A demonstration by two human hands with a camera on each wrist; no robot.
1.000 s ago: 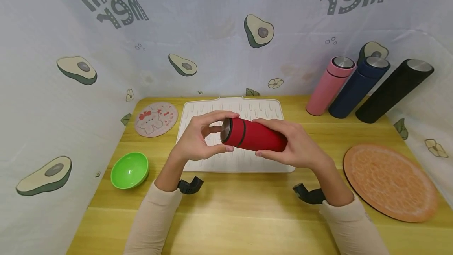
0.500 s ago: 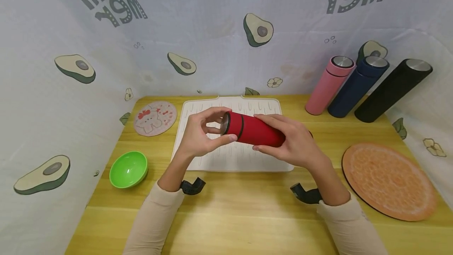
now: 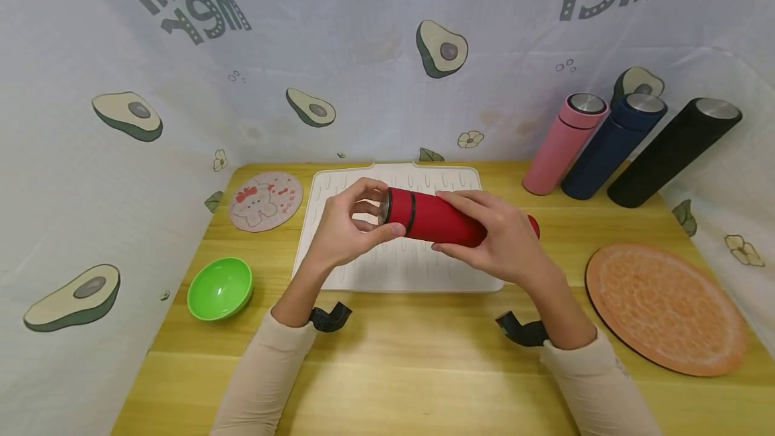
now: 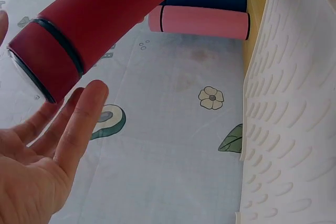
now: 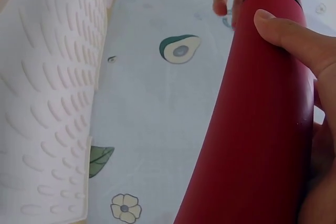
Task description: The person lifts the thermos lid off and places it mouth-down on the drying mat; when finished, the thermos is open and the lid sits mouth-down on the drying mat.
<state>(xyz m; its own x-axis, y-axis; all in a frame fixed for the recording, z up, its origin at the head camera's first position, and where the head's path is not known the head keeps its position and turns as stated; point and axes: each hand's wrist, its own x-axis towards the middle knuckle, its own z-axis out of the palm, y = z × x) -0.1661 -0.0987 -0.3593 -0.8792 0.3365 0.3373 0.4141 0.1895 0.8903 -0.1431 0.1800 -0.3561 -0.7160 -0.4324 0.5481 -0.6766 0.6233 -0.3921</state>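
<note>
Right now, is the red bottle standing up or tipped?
Tipped: the head view shows the red bottle lying nearly sideways in the right hand, its metal end toward the left hand.

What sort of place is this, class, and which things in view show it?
Probably a small staged tabletop set-up indoors: a wooden table with avocado-print cloth hung behind and beside it, and a white ridged mat laid on top.
</note>
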